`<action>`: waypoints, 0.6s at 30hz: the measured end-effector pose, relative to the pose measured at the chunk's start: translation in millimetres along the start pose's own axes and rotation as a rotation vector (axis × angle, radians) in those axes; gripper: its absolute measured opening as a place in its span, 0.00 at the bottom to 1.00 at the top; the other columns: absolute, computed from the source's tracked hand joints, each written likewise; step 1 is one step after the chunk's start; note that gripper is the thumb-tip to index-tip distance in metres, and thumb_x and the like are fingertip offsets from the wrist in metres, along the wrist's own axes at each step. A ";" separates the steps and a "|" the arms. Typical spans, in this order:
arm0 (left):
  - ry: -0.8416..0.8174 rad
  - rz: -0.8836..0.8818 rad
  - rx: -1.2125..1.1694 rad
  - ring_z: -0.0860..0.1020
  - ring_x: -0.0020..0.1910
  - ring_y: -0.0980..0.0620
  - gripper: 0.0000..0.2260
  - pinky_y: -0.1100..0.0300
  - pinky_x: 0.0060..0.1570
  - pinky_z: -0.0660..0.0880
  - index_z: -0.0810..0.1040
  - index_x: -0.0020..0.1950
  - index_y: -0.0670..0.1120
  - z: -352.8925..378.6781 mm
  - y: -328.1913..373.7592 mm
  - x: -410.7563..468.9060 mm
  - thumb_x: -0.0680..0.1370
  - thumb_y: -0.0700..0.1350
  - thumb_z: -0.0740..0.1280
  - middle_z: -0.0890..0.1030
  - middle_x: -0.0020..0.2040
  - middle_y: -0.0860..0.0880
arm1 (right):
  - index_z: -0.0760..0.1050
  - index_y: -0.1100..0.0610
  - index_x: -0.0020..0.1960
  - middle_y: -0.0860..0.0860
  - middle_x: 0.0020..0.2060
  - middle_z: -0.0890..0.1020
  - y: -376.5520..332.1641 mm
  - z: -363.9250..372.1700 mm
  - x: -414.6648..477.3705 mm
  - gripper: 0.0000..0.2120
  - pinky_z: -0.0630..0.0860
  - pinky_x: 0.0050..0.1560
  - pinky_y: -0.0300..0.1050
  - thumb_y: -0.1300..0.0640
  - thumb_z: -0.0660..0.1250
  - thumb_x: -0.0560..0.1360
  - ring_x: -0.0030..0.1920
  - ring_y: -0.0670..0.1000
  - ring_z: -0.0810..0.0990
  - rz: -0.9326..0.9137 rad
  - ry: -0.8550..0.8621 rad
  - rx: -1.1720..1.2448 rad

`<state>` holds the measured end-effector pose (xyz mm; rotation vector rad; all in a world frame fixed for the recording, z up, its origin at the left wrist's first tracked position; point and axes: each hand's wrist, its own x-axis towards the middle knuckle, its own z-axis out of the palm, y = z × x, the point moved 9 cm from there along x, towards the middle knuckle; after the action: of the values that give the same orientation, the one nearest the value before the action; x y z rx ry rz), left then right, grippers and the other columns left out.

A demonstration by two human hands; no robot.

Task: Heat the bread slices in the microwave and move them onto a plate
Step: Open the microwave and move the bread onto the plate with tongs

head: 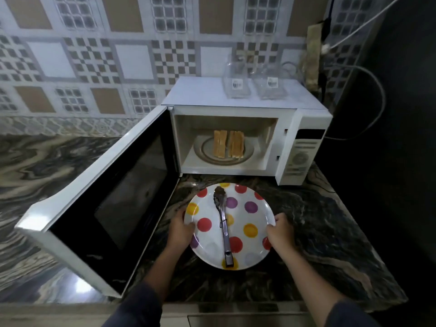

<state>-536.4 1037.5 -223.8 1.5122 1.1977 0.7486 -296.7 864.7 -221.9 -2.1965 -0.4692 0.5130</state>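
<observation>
Fingers [188, 225] of the left hand [180, 232] grip the rim of the spotted plate [212, 208] at its 9 o'clock side, and the fingers [272, 224] of the right hand [280, 234] grip the rim at 3 o'clock, so both hands hold the plate, which sits low over or on the dark marbled surface [330, 232]; whether it rests there I cannot tell. Metal tongs [223, 223] lie across the plate with their long axis running 12 to 6 o'clock, scalloped tips toward the microwave [304, 149] and handle end at 6 o'clock, between the two hands and about equally near to each. At 12 o'clock from the plate, well apart from it, the bread slices [228, 143] lie side by side on the turntable [205, 149] inside the open cavity, their long edges also running 12 to 6. Its door [113, 197] stands swung out at 9 o'clock, close beside the left hand. Fetching the bread probably calls for one hand to let go and take the tongs by the handle, then reach straight toward 12 o'clock; the right side looks less crowded.
</observation>
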 end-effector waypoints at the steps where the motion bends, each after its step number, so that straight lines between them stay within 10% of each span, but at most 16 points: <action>1: 0.005 -0.010 0.007 0.76 0.52 0.46 0.17 0.56 0.52 0.73 0.74 0.60 0.37 -0.1 0.5 1.6 0.72 0.29 0.63 0.79 0.56 0.42 | 0.70 0.62 0.48 0.59 0.47 0.77 -2.6 0.8 5.7 0.05 0.68 0.37 0.42 0.67 0.61 0.73 0.44 0.53 0.73 -0.013 -0.003 -0.015; 18: 0.037 -0.024 0.264 0.78 0.53 0.42 0.14 0.52 0.56 0.75 0.78 0.54 0.37 3.5 -19.8 18.0 0.70 0.31 0.64 0.80 0.53 0.40 | 0.71 0.66 0.61 0.62 0.62 0.71 -2.7 16.1 32.3 0.17 0.71 0.60 0.51 0.64 0.63 0.73 0.63 0.61 0.69 -0.042 -0.032 -0.325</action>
<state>-533.7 1052.9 -245.8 1.7013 1.3830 0.6227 -277.9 892.3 -235.8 -2.4844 -0.6527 0.4756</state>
